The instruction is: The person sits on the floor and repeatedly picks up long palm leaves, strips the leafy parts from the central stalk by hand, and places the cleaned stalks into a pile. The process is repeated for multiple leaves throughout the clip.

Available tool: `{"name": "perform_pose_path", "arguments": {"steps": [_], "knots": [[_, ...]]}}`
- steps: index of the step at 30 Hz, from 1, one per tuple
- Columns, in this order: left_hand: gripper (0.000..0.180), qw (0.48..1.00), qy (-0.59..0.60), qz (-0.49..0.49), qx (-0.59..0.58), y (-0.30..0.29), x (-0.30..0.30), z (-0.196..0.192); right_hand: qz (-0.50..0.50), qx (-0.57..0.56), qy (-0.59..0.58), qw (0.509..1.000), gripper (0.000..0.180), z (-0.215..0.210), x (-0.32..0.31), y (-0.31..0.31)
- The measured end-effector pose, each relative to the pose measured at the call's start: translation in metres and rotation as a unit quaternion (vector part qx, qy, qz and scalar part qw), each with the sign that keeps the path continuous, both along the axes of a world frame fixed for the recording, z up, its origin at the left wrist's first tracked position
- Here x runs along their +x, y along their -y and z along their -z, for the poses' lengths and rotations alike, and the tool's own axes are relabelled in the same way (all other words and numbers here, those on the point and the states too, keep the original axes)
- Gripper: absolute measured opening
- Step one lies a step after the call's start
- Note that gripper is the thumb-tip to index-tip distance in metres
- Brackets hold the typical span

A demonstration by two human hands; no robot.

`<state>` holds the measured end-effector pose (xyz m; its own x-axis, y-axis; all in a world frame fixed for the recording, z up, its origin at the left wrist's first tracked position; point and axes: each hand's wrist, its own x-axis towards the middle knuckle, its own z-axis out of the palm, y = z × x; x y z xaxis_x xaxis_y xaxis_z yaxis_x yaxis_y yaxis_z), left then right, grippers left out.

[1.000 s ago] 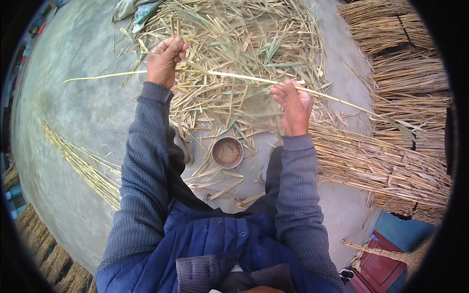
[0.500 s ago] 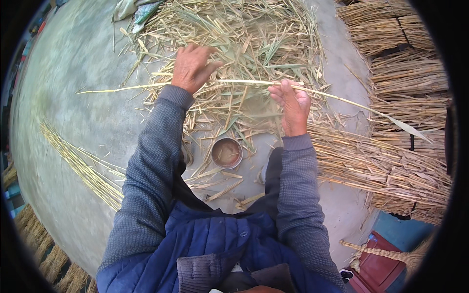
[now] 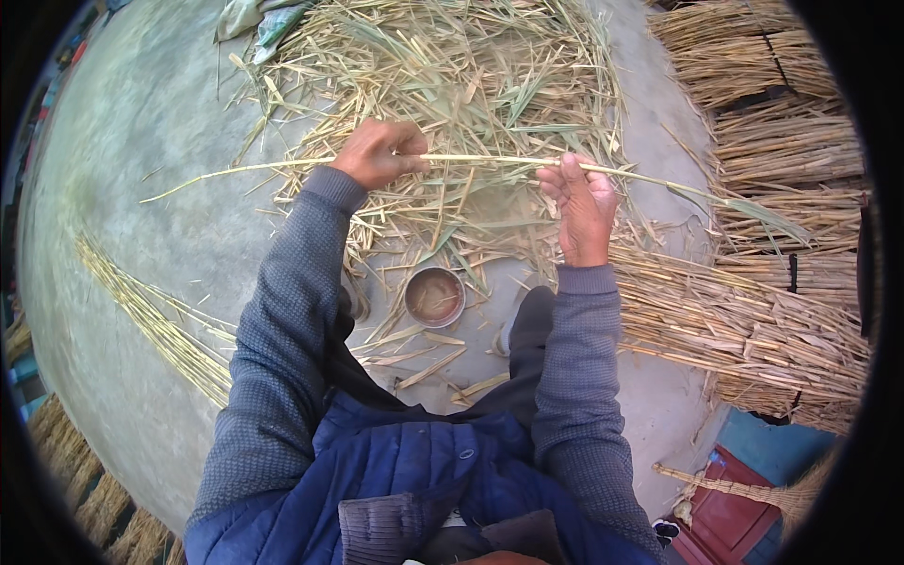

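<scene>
A long, thin reed stalk [image 3: 485,158] stretches across in front of me, bowed slightly, with a leafy tip at its right end. My left hand [image 3: 379,153] is closed on its middle, thumb and fingers together at the stalk. Farther right, my right hand [image 3: 584,212] pinches the same stalk between thumb and fingers, palm turned partly up. Beneath both hands spreads a heap of stripped leaves and straw [image 3: 490,85]. A round metal bowl [image 3: 435,297] stands on the floor between my feet.
Cleaned stalks [image 3: 160,315] lie in a loose bunch on the concrete floor [image 3: 122,217] at left. Tied reed bundles [image 3: 791,155] are stacked along the right, with another bundle [image 3: 725,315] below. A straw broom [image 3: 725,485] rests over a dark red object [image 3: 734,523] at lower right.
My left hand has come down from above the stalk, and its spread fingers have closed on it. My right hand has shifted slightly right along the stalk. The leaf at the tip hangs differently.
</scene>
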<state>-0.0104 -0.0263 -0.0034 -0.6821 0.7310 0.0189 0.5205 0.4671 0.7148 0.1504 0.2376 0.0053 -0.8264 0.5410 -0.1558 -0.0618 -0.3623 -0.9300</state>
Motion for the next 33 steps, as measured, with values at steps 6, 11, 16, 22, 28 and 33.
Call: {"name": "perform_pose_path", "arguments": {"steps": [6, 11, 16, 22, 28, 33], "knots": [[0.024, 0.988, 0.022, -0.03, 0.148, -0.044, 0.034, 0.013, 0.004, 0.023, -0.02, 1.0, 0.03, -0.003, -0.004, 0.017], [0.013, 0.93, 0.253, -0.103, 0.248, -0.038, 0.026, 0.01, -0.002, 0.041, -0.02, 0.999, 0.028, -0.003, -0.002, 0.016], [0.015, 0.883, 0.287, -0.161, 0.334, -0.013, 0.002, 0.002, 0.002, 0.024, -0.02, 1.0, 0.027, 0.003, 0.001, 0.01], [0.018, 0.873, 0.173, -0.248, 0.381, 0.028, -0.028, 0.001, 0.047, 0.034, -0.013, 0.998, 0.03, 0.005, 0.003, 0.001], [0.031, 0.949, -0.291, -0.104, 0.055, -0.003, -0.006, 0.0, 0.036, 0.062, -0.009, 0.997, 0.037, 0.004, -0.006, 0.019], [0.031, 0.962, -0.247, 0.056, 0.101, -0.042, 0.022, 0.002, 0.022, 0.076, 0.002, 0.997, 0.037, 0.004, -0.014, 0.034]]}}
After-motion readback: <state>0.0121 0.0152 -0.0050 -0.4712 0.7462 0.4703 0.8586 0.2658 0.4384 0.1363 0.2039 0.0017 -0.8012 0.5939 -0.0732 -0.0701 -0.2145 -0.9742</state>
